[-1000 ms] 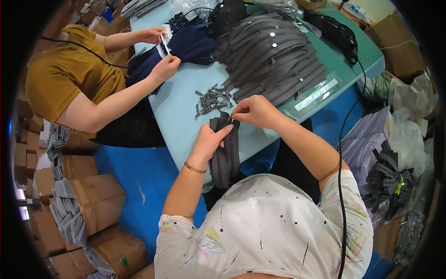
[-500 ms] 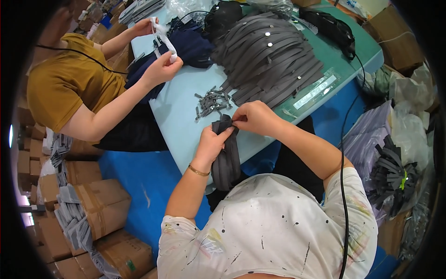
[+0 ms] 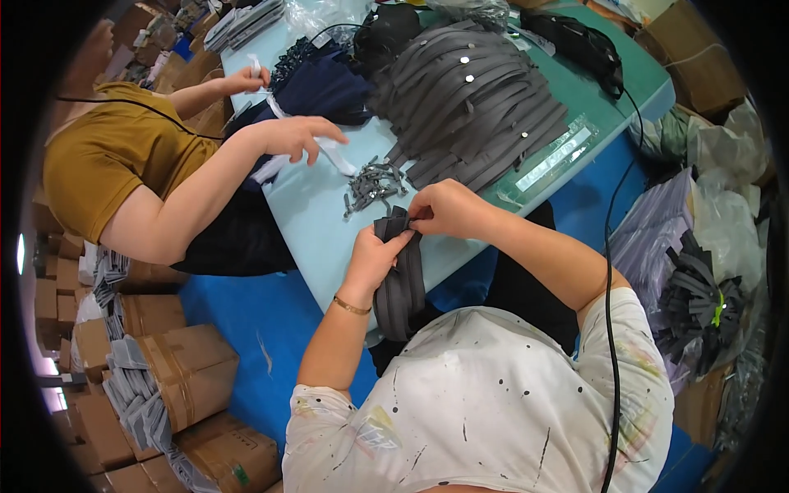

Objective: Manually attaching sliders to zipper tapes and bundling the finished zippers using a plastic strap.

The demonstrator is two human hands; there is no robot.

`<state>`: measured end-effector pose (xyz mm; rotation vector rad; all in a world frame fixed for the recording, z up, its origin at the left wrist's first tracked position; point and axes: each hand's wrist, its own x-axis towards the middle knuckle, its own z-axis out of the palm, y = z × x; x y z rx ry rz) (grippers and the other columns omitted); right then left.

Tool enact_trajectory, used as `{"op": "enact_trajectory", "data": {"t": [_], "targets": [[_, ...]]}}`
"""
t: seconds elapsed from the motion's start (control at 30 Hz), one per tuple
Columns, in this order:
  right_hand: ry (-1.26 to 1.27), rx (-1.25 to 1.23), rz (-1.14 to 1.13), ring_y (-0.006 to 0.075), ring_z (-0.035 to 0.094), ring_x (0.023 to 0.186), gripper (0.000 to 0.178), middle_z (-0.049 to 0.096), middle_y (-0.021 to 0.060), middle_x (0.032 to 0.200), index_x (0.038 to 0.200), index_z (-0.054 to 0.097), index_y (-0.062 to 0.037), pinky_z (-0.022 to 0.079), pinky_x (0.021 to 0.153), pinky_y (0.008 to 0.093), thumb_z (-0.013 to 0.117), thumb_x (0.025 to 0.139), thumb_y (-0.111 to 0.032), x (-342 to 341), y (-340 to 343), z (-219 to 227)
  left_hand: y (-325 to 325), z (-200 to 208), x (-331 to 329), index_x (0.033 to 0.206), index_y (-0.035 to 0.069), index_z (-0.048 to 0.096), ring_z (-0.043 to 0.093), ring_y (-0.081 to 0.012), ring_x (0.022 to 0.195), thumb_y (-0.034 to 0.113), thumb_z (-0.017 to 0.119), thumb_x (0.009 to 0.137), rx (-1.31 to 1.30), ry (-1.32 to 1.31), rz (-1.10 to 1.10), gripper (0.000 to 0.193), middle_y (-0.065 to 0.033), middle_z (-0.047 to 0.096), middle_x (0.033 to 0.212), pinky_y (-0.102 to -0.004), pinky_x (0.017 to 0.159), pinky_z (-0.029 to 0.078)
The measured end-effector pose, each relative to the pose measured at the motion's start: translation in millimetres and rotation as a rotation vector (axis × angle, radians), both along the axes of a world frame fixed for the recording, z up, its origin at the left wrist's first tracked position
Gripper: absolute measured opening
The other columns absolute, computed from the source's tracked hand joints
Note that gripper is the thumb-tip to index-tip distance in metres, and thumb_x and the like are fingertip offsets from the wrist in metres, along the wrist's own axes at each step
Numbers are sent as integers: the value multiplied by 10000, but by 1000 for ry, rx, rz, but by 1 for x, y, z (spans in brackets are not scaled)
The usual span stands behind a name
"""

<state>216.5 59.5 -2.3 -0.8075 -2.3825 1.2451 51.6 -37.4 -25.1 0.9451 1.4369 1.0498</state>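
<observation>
A bundle of dark grey zipper strips [image 3: 400, 302] hangs over the table's near edge, with my left hand [image 3: 374, 261] closed around its upper end. The fingers of my right hand [image 3: 450, 209] are pinched together at the top of the same bundle, beside my left thumb. What small part they pinch is hidden by the fingertips. Just beyond my hands lies a heap of small grey zipper sliders [image 3: 374, 187]. Farther back, a broad fanned pile of dark grey zipper strips [image 3: 477, 99] covers much of the table.
At the left a co-worker in a mustard shirt [image 3: 123, 156] reaches over the table [image 3: 300, 226], near white strips [image 3: 335, 156] and a navy bundle [image 3: 333, 92]. A black cable [image 3: 610, 345] runs down past my right arm. Cardboard boxes [image 3: 193, 361] stand lower left.
The co-worker's nearer hand has moved right toward the slider heap, fingers now spread, and the white strip has come down onto the table. My hands stay almost still at the bundle's top.
</observation>
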Motion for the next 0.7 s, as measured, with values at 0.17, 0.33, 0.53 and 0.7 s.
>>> {"op": "enact_trajectory", "data": {"t": [0.17,0.33,0.53,0.7], "targets": [[49,-93,-22,155,648,741,204,670,111,803,929,652,11,505,693,265,659,761,-105,2,3,-8,1,0,-2,802,42,612,425,-30,471,111,696,774,28,-91,23,113,29,567,658,-183,411,328],[223,-419,-144,124,619,833,256,659,67,913,1075,601,-8,496,738,254,618,826,-62,9,15,-16,4,4,-1,868,42,601,427,-32,468,106,709,759,36,-108,34,165,21,562,682,-180,407,325],[329,-345,-153,100,610,739,263,667,50,817,1011,612,-32,488,691,246,663,754,-48,-3,-7,-23,1,13,4,902,46,592,418,-34,462,123,721,751,58,-83,53,213,22,552,691,-177,401,309],[377,-260,-85,88,599,722,218,657,49,773,951,613,-24,462,670,229,652,737,-40,-2,-14,-11,-4,10,-1,756,57,609,392,-28,451,153,724,764,27,-111,65,150,53,515,602,-182,398,288]]}}
